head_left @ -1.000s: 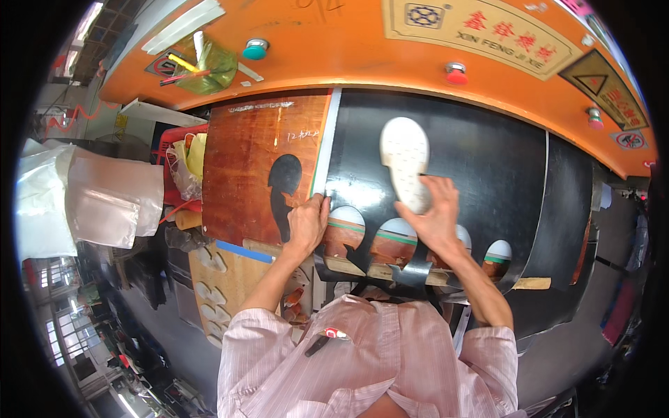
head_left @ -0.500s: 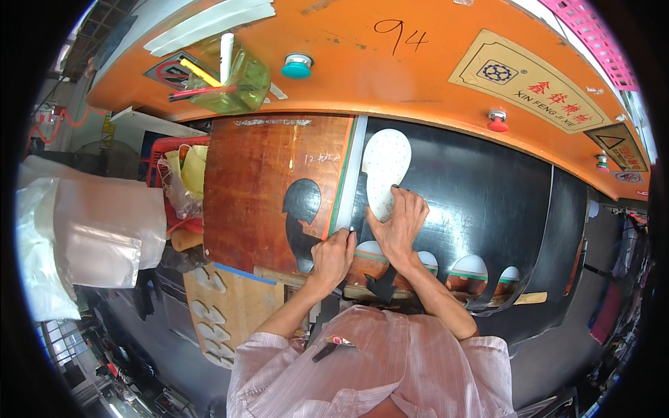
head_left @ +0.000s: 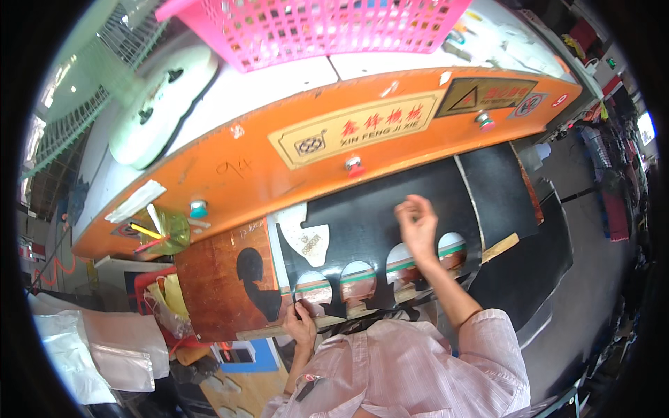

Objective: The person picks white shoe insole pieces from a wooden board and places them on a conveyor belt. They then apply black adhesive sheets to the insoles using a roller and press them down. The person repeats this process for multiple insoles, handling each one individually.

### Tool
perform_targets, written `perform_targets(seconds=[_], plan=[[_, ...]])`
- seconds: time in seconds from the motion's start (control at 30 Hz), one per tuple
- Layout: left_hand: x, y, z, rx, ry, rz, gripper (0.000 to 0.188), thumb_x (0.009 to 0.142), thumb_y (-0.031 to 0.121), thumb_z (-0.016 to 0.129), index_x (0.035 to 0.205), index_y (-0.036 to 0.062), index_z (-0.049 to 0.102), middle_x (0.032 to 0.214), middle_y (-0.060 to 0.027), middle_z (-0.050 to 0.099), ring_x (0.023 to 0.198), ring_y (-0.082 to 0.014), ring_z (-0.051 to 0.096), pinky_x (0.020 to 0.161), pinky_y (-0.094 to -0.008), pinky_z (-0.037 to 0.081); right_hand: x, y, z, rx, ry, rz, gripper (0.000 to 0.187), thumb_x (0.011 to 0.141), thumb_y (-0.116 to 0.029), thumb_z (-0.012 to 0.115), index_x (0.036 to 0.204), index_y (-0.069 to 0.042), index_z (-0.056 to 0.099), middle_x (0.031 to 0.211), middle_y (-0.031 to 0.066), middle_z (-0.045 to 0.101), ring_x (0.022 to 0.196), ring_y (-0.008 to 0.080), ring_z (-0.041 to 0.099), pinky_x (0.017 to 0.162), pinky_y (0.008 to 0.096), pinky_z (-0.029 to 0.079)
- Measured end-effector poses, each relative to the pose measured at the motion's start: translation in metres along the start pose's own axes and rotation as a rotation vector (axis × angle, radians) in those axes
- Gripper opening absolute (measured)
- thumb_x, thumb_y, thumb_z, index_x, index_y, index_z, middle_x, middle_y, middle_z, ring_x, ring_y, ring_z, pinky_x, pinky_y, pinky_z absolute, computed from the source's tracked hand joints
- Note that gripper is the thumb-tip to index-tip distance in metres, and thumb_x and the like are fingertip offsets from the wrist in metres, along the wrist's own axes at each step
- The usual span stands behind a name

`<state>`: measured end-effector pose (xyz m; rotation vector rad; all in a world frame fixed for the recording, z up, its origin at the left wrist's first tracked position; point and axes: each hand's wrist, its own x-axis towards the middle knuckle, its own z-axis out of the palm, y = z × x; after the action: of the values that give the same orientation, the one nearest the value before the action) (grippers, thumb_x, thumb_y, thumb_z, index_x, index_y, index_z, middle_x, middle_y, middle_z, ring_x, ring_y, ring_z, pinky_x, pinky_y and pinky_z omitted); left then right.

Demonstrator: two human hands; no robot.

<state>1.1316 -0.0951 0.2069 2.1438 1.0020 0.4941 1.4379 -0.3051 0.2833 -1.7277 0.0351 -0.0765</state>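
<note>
My left hand (head_left: 300, 324) is at the front edge of the black sheet (head_left: 376, 216), its thumb and fingers pinched on a narrow part of that edge. My right hand (head_left: 418, 216) is over the middle of the sheet, its fingers curled in and slightly blurred. What it holds, if anything, is hidden. Left of it lies a white tapering piece (head_left: 309, 244) with dark print, bordered by black. A black insole-shaped piece (head_left: 258, 279) rests on the brown board (head_left: 209, 292). Along the sheet's front edge run several rounded cut-outs (head_left: 359, 282) showing the board beneath.
An orange machine beam (head_left: 237, 164) crosses behind the sheet, with push buttons (head_left: 354, 167) and a green pen holder (head_left: 171, 233). On top stand a pink basket (head_left: 334, 28) and a fan (head_left: 97, 104). Plastic bags (head_left: 115, 348) hang at left; a red crate (head_left: 148, 282) sits beside the board.
The view has turned to the right. My right hand has left the white piece and moved right over the black sheet. My left hand remains at the front edge.
</note>
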Motion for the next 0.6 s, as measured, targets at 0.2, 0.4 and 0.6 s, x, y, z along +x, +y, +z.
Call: perform_targets(seconds=[0.2, 0.4, 0.6], plan=[[0.077, 0.010, 0.035, 0.028, 0.103, 0.066, 0.030, 0.105, 0.026, 0.059, 0.089, 0.0037, 0.071, 0.073, -0.0189, 0.070, 0.068, -0.0399, 0.069, 0.064, -0.0516, 0.050, 0.142, -0.044, -0.077, -0.004, 0.394, -0.423, 0.021, 0.108, -0.021, 0.062, 0.097, -0.002, 0.061, 0.084, -0.0034, 0.054, 0.076, 0.0060, 0.046, 0.069, 0.0257, 0.042], [0.143, 0.029, 0.054, 0.078, 0.005, -0.043, 0.048, 0.107, 0.042, 0.051, 0.083, 0.0044, 0.070, 0.070, -0.0194, 0.070, 0.071, -0.0432, 0.071, 0.071, -0.0539, 0.053, 0.178, -0.065, -0.084, -0.081, 0.257, -0.384, 0.028, 0.107, -0.026, 0.062, 0.091, -0.002, 0.060, 0.081, -0.0028, 0.052, 0.075, 0.0085, 0.045, 0.068, 0.0297, 0.043], [0.176, 0.063, 0.047, 0.107, 0.000, -0.031, 0.050, 0.107, 0.042, 0.052, 0.080, 0.0044, 0.069, 0.065, -0.0154, 0.070, 0.070, -0.0391, 0.072, 0.071, -0.0513, 0.054, 0.085, -0.034, -0.063, -0.432, -0.010, -0.526, 0.012, 0.100, -0.013, 0.066, 0.095, -0.002, 0.065, 0.087, 0.0117, 0.062, 0.076, 0.0245, 0.058, 0.071, 0.0359, 0.048]])
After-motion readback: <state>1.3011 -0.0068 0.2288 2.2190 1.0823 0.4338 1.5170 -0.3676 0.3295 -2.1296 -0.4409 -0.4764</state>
